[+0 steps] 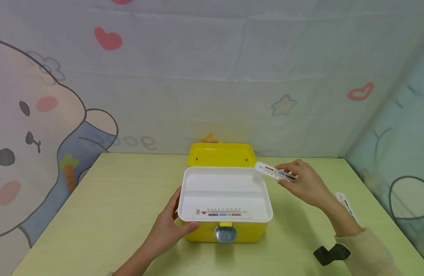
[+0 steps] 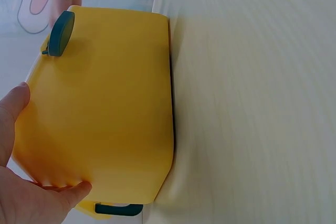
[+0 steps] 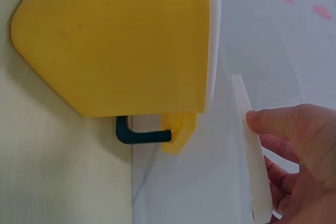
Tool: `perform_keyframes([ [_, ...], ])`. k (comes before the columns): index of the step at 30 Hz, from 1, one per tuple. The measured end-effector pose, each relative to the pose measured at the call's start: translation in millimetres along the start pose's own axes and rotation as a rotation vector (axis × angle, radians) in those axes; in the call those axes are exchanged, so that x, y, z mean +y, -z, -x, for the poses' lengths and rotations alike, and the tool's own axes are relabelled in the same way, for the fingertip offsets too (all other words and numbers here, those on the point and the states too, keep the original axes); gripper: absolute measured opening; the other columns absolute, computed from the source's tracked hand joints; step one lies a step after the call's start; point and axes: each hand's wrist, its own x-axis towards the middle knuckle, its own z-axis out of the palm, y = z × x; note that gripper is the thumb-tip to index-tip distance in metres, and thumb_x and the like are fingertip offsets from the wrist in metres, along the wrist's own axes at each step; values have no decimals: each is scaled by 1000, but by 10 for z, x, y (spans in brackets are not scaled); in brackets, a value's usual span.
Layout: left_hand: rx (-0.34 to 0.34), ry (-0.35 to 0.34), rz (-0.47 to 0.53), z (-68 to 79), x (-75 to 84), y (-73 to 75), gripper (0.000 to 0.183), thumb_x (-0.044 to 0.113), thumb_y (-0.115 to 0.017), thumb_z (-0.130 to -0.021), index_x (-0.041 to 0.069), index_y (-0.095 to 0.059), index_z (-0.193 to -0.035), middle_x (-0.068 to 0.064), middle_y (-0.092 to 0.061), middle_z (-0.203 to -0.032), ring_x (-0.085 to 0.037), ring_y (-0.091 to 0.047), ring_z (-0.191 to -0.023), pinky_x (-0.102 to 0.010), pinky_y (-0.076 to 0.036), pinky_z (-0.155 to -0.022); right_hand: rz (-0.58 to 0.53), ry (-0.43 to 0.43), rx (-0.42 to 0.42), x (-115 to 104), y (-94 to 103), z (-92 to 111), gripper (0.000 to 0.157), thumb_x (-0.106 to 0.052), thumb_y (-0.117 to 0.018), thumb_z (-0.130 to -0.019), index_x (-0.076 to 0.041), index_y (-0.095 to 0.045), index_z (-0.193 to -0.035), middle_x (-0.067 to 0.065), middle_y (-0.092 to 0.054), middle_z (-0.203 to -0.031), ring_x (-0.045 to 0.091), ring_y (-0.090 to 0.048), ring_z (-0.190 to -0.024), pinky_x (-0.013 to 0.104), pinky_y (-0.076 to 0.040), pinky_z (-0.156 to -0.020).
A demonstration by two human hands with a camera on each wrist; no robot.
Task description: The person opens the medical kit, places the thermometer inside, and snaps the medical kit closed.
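A yellow storage box [image 1: 250, 233] stands with its lid [image 1: 222, 153] tipped back and a white divided tray [image 1: 229, 184] on top. My left hand [image 1: 168, 226] grips its left side, thumb toward the front; in the left wrist view the hand [image 2: 31, 192] lies against the yellow wall. One flat white thermometer [image 1: 222, 213] lies in the tray's front compartment. My right hand [image 1: 303, 182] pinches a second thermometer [image 1: 268, 170] in the air by the tray's back right corner. In the right wrist view, that thermometer [image 3: 251, 153] appears edge-on, apart from the box.
A third thermometer [image 1: 344, 202] lies on the table at the right, partly behind my right forearm. The box has a grey clasp [image 1: 225, 234] in front and a dark handle [image 3: 142, 136]. A printed cloth [image 1: 212, 76] hangs behind the table.
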Motion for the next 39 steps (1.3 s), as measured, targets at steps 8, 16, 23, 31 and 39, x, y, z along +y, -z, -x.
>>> perform_keyframes([
  [8, 2, 4, 3, 7, -1, 0, 100, 22, -81, -70, 27, -16, -147, 2, -41, -140, -17, -46, -121, -43, -35, -105, -10, 30, -15, -101, -37, -41, 32, -13, -70, -81, -9, -65, -112, 7, -55, -93, 21, -50, -84, 31, -43, -68],
  [16, 8, 5, -13, -1, -10, -3, 101, 22, -81, -70, 26, -16, -147, 3, -41, -140, -17, -46, -120, -44, -36, -105, -21, 65, -14, -228, -83, -90, 32, -11, -70, -80, -10, -66, -111, 6, -55, -93, 20, -49, -83, 30, -42, -66],
  [23, 5, 0, -9, -9, -13, -3, 101, 22, -81, -70, 26, -16, -147, 3, -42, -140, -17, -46, -119, -44, -35, -105, -30, 97, -27, -326, -138, -120, 32, -13, -72, -79, -12, -67, -110, 4, -54, -93, 18, -48, -83, 28, -41, -63],
  [31, 1, -4, 3, -5, -10, -2, 100, 22, -81, -70, 26, -16, -147, 2, -42, -140, -17, -46, -119, -44, -35, -105, -23, 121, -44, -447, -188, -134, 32, -15, -73, -78, -15, -67, -110, 1, -53, -91, 16, -47, -81, 27, -41, -63],
  [39, 1, -6, 0, -8, -19, -2, 101, 22, -80, -70, 25, -16, -147, 1, -40, -141, -17, -45, -121, -43, -35, -105, -13, 156, -64, -612, -241, -127, 32, -16, -74, -77, -16, -68, -108, 0, -54, -92, 16, -46, -83, 26, -40, -66],
])
